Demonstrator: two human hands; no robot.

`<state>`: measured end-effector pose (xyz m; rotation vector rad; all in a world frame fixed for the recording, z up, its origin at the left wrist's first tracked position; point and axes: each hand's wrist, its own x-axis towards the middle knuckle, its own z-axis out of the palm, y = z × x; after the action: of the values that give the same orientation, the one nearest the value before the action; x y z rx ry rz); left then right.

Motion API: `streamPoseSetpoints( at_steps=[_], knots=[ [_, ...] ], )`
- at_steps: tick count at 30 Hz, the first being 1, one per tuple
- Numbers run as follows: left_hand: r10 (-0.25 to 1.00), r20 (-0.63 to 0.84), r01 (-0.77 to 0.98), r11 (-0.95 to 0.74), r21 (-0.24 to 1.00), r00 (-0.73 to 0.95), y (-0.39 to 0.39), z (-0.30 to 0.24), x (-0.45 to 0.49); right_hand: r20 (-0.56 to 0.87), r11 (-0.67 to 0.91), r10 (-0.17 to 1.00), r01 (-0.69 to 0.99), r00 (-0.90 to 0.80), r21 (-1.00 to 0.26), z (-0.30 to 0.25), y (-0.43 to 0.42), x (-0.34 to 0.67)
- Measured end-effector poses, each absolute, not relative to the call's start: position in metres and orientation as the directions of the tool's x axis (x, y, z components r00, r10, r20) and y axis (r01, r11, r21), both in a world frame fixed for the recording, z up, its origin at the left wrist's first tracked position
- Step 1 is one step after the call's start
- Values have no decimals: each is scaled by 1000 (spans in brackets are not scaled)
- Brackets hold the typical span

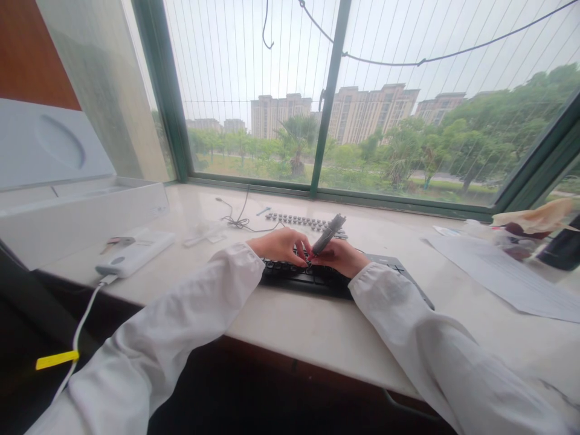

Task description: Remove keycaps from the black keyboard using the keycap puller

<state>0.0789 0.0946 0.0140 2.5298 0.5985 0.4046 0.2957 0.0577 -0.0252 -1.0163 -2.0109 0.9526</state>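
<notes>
A black keyboard (pixel 312 283) lies on the pale countertop with both my hands over it. My right hand (pixel 339 257) is closed around a grey stick-shaped tool (pixel 330 234), which is tilted, its jagged upper end up and its lower end down at the keys. Bent fingers of my left hand (pixel 283 244) pinch close to that lower end, touching the key area; what is between them is too small to make out. Behind the hands, loose keycaps (pixel 290 218) stand in rows on the counter, partly hidden by the tool and my right hand.
A dark cable (pixel 240 222) and a small blue strip (pixel 263 211) lie toward the window. At left are a white power bank (pixel 136 254) with a white cord (pixel 84 320), keys (pixel 118 241) and a white box (pixel 86 211). Papers (pixel 498 272) lie at right.
</notes>
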Motion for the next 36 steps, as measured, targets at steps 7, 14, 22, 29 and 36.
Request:
streamPoseSetpoints(
  at_steps=[7,14,22,29,36],
  knots=[
    [468,160,303,-759,576,869,94,17,77,269,506,835,476,-480,-719,-19,55,295],
    [453,147,299,-765,571,879,101,16,73,282,505,833,446,-476,-739,-21,55,295],
    [445,211,366,-871,326,870,96,20,75,257,481,845,456,-469,-749,-18,54,291],
    [459,219,424,-886,188,861,86,21,79,245,466,853,461,-461,-755,-16,53,289],
    [452,238,402,-886,233,860,90,14,79,222,454,861,494,-458,-742,-19,56,294]
  ],
)
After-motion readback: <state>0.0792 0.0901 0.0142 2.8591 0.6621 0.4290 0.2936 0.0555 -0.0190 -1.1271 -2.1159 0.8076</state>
